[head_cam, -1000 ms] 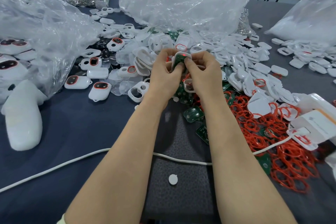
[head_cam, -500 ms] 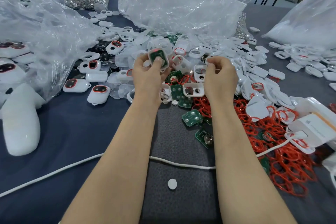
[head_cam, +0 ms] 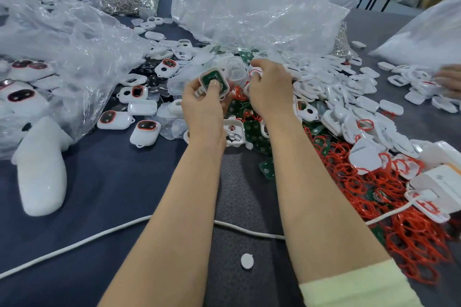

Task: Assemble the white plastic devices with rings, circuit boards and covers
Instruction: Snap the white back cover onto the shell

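"What has the left hand (head_cam: 202,107) got?"

"A small white shell (head_cam: 207,73) with rounded corners and a green circuit board (head_cam: 222,83) lying in it, face up. The fingers are curled round its edges and the thumb is pressing on the board. It's held up over the heap, clear of the bench (head_cam: 112,182)."

"And the right hand (head_cam: 270,87)?"

"Down among the loose covers (head_cam: 369,104) just beside it, fingers curled. I can't tell whether it has one pinched."

"Looks fiddly."

"I'd guess the shell weighs next to nothing. It looks like stiff plastic, probably a bit slick. Holding it by the rim, as now, seems right, so the board isn't flexed. The board is likely the delicate part, so I'd press on its flat middle. The red rings (head_cam: 399,219) heaped on the right look soft and tangled. I'd pick those one at a time with the fingertips."

"Any finished?"

"A few closed devices (head_cam: 146,132) lie on the bench to the left. They're white, with a red-edged dark window."
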